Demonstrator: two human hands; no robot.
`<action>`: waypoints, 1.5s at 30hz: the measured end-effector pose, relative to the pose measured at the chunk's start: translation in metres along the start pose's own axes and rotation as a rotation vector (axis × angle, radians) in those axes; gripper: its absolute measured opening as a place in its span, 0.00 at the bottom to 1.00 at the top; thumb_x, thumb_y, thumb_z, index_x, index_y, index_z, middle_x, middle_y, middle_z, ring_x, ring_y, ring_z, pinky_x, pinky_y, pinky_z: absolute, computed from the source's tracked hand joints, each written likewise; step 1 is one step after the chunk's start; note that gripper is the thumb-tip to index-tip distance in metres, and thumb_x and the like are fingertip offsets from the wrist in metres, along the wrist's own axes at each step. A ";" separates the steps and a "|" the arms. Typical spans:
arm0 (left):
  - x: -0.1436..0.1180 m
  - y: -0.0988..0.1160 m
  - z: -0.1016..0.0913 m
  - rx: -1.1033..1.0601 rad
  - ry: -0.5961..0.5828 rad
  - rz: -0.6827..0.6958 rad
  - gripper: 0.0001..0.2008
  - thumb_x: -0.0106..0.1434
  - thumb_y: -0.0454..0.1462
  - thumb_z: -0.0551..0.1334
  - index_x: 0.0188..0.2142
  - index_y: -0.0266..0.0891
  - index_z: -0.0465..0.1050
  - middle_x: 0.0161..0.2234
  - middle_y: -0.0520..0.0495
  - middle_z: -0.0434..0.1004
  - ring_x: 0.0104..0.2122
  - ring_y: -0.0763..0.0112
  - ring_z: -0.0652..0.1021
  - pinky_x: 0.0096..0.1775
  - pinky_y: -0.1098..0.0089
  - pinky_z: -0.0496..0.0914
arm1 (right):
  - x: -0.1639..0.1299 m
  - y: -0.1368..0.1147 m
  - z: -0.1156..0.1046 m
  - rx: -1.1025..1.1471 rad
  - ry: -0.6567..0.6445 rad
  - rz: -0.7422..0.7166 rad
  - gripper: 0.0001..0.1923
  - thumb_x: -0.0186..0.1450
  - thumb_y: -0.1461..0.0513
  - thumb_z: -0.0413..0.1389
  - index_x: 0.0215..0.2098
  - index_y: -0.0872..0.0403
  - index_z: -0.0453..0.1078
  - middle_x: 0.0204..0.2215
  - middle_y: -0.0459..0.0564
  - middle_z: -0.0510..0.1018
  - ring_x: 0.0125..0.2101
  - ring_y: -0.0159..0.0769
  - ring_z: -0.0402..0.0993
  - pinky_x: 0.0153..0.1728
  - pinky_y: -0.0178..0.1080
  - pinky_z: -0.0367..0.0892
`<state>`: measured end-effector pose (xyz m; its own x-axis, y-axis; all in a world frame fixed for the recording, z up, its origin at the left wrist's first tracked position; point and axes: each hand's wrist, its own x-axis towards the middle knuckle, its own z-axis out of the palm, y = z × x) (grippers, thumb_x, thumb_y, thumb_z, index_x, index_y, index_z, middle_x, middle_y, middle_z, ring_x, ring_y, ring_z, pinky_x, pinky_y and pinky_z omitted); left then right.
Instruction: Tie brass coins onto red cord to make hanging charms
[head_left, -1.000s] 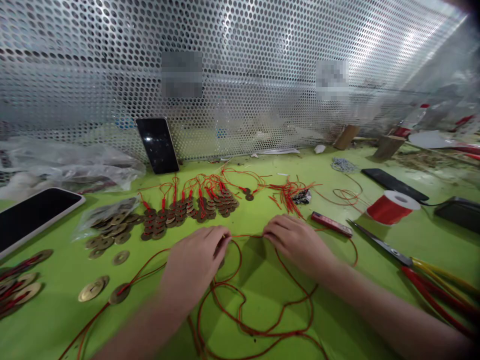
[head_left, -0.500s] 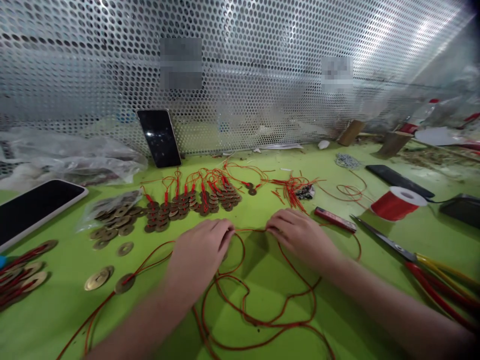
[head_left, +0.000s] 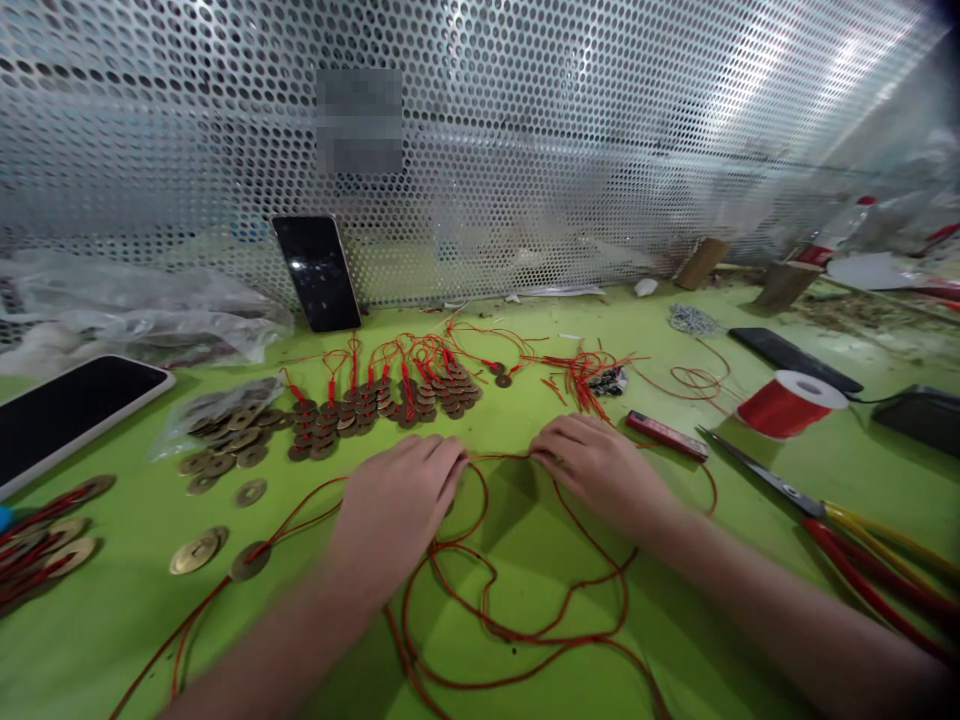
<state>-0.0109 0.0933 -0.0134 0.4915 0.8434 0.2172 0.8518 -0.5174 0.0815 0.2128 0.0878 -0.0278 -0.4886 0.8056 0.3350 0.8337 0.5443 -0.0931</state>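
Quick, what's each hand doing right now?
Left hand: closed, pinching the red cord.
Right hand: closed, pinching the same cord.

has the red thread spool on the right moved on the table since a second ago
No. The red thread spool sits in the same spot beside the black phone and the scissors; only the head camera shifted slightly.

head cam | worn, faces forward-down | close over green table (head_left: 525, 420)
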 end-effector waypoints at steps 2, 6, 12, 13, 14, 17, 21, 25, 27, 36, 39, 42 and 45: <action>0.000 0.000 0.001 0.012 0.007 0.005 0.11 0.66 0.37 0.50 0.38 0.40 0.71 0.33 0.47 0.77 0.32 0.64 0.75 0.33 0.66 0.65 | 0.000 0.000 0.000 -0.001 -0.001 -0.004 0.09 0.66 0.64 0.50 0.35 0.55 0.73 0.33 0.51 0.76 0.35 0.37 0.71 0.39 0.40 0.66; 0.001 0.001 0.000 0.042 -0.014 0.004 0.10 0.67 0.37 0.50 0.38 0.40 0.70 0.34 0.47 0.77 0.33 0.64 0.76 0.33 0.66 0.66 | 0.001 -0.001 -0.001 -0.008 -0.004 -0.001 0.08 0.65 0.65 0.51 0.35 0.55 0.73 0.32 0.51 0.76 0.34 0.37 0.71 0.39 0.40 0.66; 0.002 0.002 -0.004 0.053 -0.032 -0.005 0.11 0.67 0.38 0.50 0.38 0.40 0.71 0.35 0.47 0.76 0.36 0.62 0.75 0.36 0.63 0.68 | 0.001 -0.001 -0.001 0.001 -0.015 0.001 0.09 0.66 0.64 0.50 0.36 0.55 0.73 0.32 0.51 0.76 0.34 0.36 0.71 0.40 0.40 0.66; 0.002 0.003 -0.005 0.052 -0.026 -0.004 0.11 0.66 0.38 0.51 0.38 0.40 0.71 0.35 0.47 0.76 0.37 0.62 0.74 0.37 0.63 0.68 | 0.001 -0.001 -0.001 0.005 -0.009 0.000 0.09 0.66 0.63 0.50 0.36 0.54 0.73 0.32 0.51 0.76 0.34 0.36 0.71 0.39 0.40 0.66; 0.002 0.003 -0.005 0.050 -0.014 0.000 0.10 0.66 0.38 0.52 0.37 0.40 0.71 0.35 0.47 0.76 0.38 0.61 0.74 0.38 0.62 0.68 | 0.001 -0.001 -0.001 0.008 0.002 -0.002 0.09 0.66 0.63 0.50 0.37 0.54 0.73 0.32 0.51 0.76 0.34 0.36 0.71 0.39 0.39 0.66; 0.003 0.003 -0.005 0.030 0.030 0.047 0.10 0.66 0.36 0.52 0.39 0.39 0.71 0.40 0.46 0.75 0.42 0.61 0.72 0.42 0.62 0.68 | 0.001 -0.002 0.000 0.015 0.028 -0.010 0.10 0.66 0.63 0.50 0.39 0.54 0.73 0.33 0.51 0.76 0.34 0.36 0.71 0.39 0.39 0.66; 0.003 0.002 0.001 -0.029 0.071 0.152 0.12 0.65 0.35 0.53 0.45 0.39 0.71 0.43 0.47 0.75 0.44 0.62 0.71 0.45 0.60 0.67 | 0.002 -0.004 -0.001 0.016 0.015 -0.012 0.10 0.66 0.63 0.50 0.40 0.54 0.74 0.34 0.51 0.77 0.34 0.36 0.72 0.38 0.39 0.67; 0.003 0.003 0.007 -0.051 0.034 0.202 0.15 0.66 0.35 0.51 0.50 0.40 0.69 0.46 0.48 0.75 0.46 0.62 0.71 0.47 0.59 0.65 | 0.004 -0.004 -0.002 0.030 0.001 -0.005 0.10 0.65 0.65 0.51 0.40 0.54 0.75 0.34 0.51 0.77 0.34 0.37 0.72 0.37 0.39 0.68; 0.004 0.003 0.008 -0.058 0.013 0.210 0.16 0.66 0.35 0.51 0.51 0.40 0.68 0.47 0.48 0.74 0.47 0.62 0.70 0.48 0.59 0.64 | 0.005 -0.003 -0.002 0.041 -0.012 -0.010 0.11 0.65 0.66 0.51 0.41 0.55 0.75 0.33 0.51 0.77 0.34 0.37 0.72 0.37 0.39 0.68; 0.005 0.002 0.006 -0.073 -0.085 0.250 0.16 0.66 0.37 0.51 0.53 0.42 0.67 0.50 0.48 0.73 0.49 0.62 0.69 0.50 0.59 0.62 | 0.007 0.004 0.001 0.016 -0.025 -0.078 0.11 0.64 0.69 0.52 0.41 0.54 0.74 0.35 0.51 0.76 0.35 0.36 0.72 0.39 0.38 0.68; 0.005 0.001 0.008 -0.068 -0.078 0.259 0.16 0.66 0.37 0.52 0.53 0.43 0.67 0.50 0.49 0.73 0.49 0.62 0.69 0.50 0.58 0.63 | 0.007 0.005 0.001 -0.003 0.001 -0.096 0.11 0.63 0.68 0.52 0.40 0.54 0.74 0.34 0.50 0.76 0.34 0.35 0.72 0.37 0.37 0.68; 0.006 0.000 0.009 -0.063 -0.068 0.268 0.17 0.66 0.38 0.52 0.53 0.43 0.66 0.49 0.49 0.73 0.49 0.61 0.69 0.49 0.58 0.63 | 0.006 0.007 0.003 -0.009 0.039 -0.136 0.10 0.63 0.69 0.53 0.39 0.53 0.74 0.34 0.50 0.76 0.34 0.35 0.72 0.35 0.36 0.67; 0.006 0.000 0.009 -0.056 -0.073 0.277 0.17 0.66 0.38 0.52 0.53 0.42 0.66 0.49 0.49 0.73 0.49 0.62 0.69 0.49 0.57 0.64 | 0.006 0.009 0.004 -0.009 0.068 -0.172 0.10 0.62 0.69 0.53 0.39 0.53 0.74 0.34 0.49 0.77 0.33 0.34 0.72 0.34 0.34 0.66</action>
<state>-0.0058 0.0995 -0.0211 0.7175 0.6760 0.1681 0.6730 -0.7349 0.0829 0.2163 0.0982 -0.0300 -0.6058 0.6831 0.4078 0.7418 0.6703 -0.0208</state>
